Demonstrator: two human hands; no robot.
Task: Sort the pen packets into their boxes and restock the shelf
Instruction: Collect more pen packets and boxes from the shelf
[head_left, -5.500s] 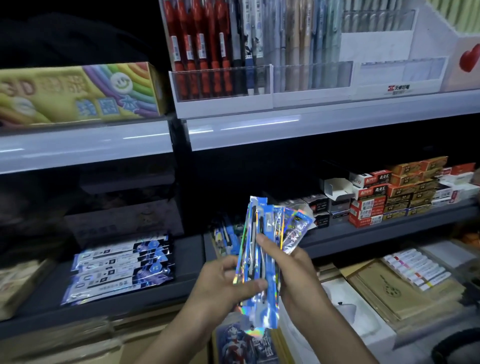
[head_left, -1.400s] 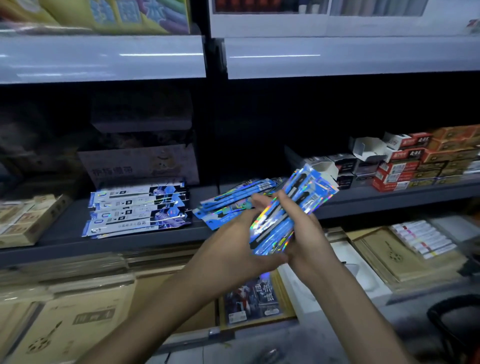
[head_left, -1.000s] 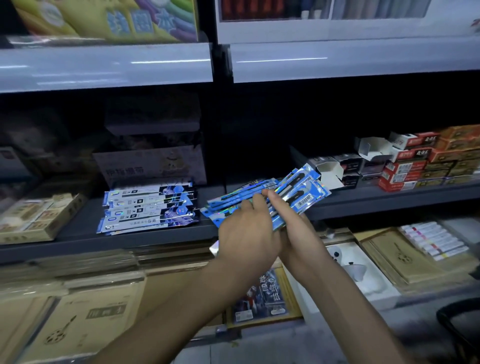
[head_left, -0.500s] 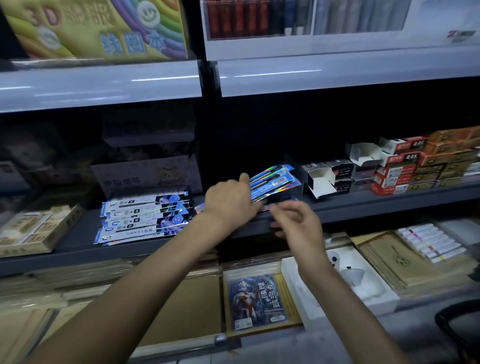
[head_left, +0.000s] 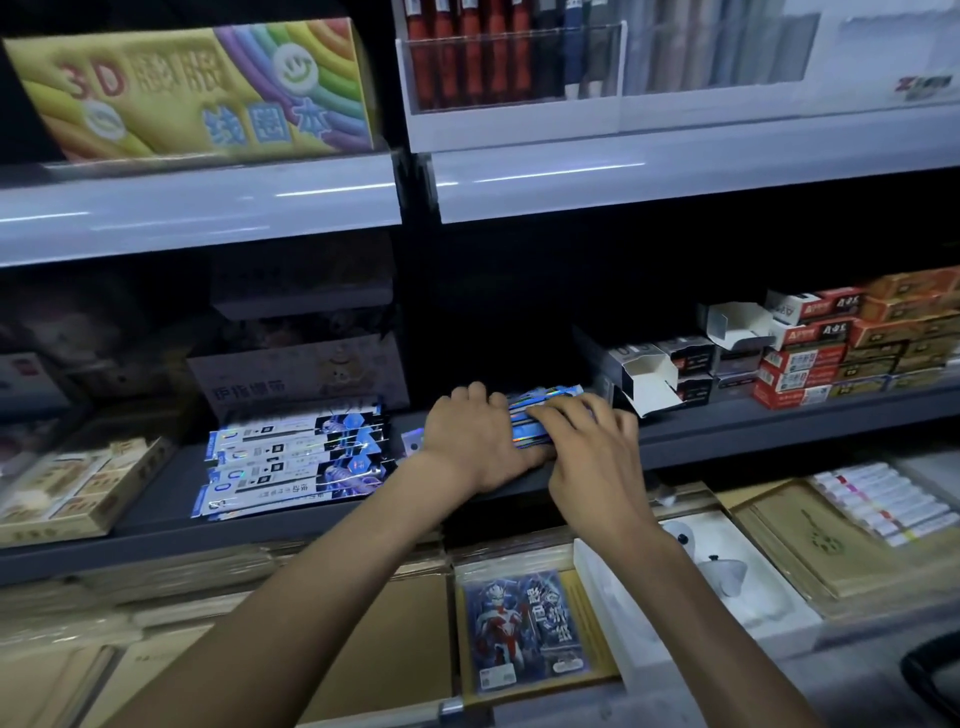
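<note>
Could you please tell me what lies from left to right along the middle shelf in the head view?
Tan boxed set → fanned pen packets → left hand → right hand, both on the blue packet stack → open white cartons → red and orange boxes.

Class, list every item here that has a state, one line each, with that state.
Blue pen packets: stacked flat on the shelf, under both hands.
Left hand: grips the stack's left end.
Right hand: fingers resting on the stack.
White box: flap open.
Red boxes: closed, stacked.
</note>
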